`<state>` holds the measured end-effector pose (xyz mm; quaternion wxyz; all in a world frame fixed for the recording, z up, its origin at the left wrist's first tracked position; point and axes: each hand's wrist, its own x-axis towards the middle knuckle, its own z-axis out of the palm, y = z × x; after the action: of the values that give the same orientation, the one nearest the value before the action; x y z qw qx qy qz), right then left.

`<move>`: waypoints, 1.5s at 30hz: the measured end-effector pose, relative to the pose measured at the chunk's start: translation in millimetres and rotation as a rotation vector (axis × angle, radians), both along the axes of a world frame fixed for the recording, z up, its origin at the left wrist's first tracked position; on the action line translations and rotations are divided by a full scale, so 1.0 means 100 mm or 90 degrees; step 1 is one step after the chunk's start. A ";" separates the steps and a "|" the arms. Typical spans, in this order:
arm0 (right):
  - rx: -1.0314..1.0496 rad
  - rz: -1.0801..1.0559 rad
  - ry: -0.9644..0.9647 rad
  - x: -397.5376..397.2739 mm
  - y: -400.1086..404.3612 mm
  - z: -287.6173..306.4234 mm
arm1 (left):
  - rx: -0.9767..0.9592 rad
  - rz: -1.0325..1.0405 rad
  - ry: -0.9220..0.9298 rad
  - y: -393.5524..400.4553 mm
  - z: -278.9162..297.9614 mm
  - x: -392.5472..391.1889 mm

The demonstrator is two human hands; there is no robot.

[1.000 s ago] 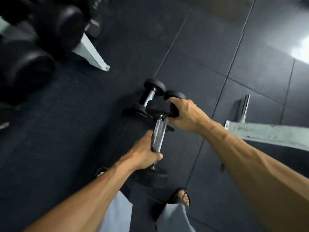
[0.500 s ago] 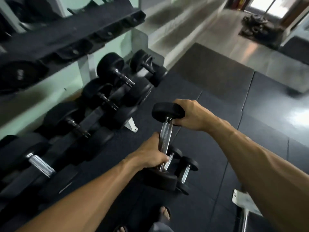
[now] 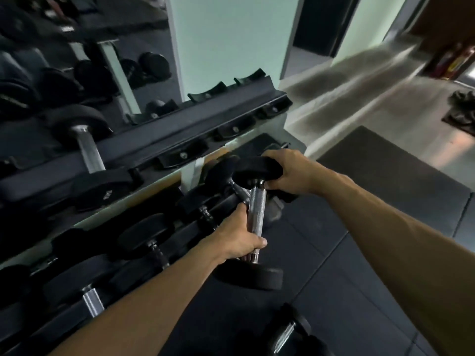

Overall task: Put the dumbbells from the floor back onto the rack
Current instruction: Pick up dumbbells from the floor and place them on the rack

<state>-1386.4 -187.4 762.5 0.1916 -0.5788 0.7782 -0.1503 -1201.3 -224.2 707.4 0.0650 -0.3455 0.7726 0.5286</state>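
1. The left hand is clenched round the lower part of the knurled chrome handle of a black dumbbell, thumb up along the bar.
2. The right hand grasps the same dumbbell by its upper rubber head, fingers curled over the far edge and the thumb under it near the collar.
3. The dumbbell is held nearly upright in the air, its lower head hanging just below the left hand, clear of the floor.
4. It sits right in front of the dumbbell rack, beside the rack's right end and level with the lower tier.
5. The rack's upper tier carries one larger dumbbell at the left, lying across both rails; to its right the black plastic saddles hold nothing.
6. The lower tier holds a row of dumbbells, running from the bottom left up to just behind the held one; the nearest of them is partly hidden by the hands.
7. On the dark rubber floor at the bottom edge lies another small dumbbell, its chrome handle showing between two black heads, near the right forearm.
8. Behind the rack, a mirror reflects more weights beside a pale green wall.
9. At the far right, dark objects lie on the pale floor; they are too blurred to name.
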 end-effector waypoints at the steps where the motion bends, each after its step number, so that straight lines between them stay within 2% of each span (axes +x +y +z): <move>1: 0.001 0.018 -0.001 -0.02 -0.20 0.03 | 0.000 0.013 0.004 -0.15 0.01 -0.03; 7: -0.016 0.090 0.021 -0.10 -1.40 0.11 | 0.001 0.069 0.003 -1.17 0.05 -0.13; 14: 0.025 0.145 0.046 -0.17 -2.66 0.30 | -0.017 0.149 0.005 -2.22 0.14 -0.24; 24: 0.041 0.302 0.105 -0.26 -3.99 0.18 | -0.003 0.325 0.040 -3.08 -0.01 -0.50; 33: 0.070 0.402 0.043 -0.32 -4.52 -0.19 | 0.047 0.435 0.013 -3.33 -0.27 -0.67; 45: 0.088 0.393 0.013 -0.31 -4.53 -0.20 | 0.062 0.421 -0.005 -3.32 -0.30 -0.64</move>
<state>-1417.6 -640.3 742.3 0.2597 -0.7749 0.5758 -0.0260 -1265.3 -556.7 677.9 -0.0912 -0.5760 0.5922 0.5560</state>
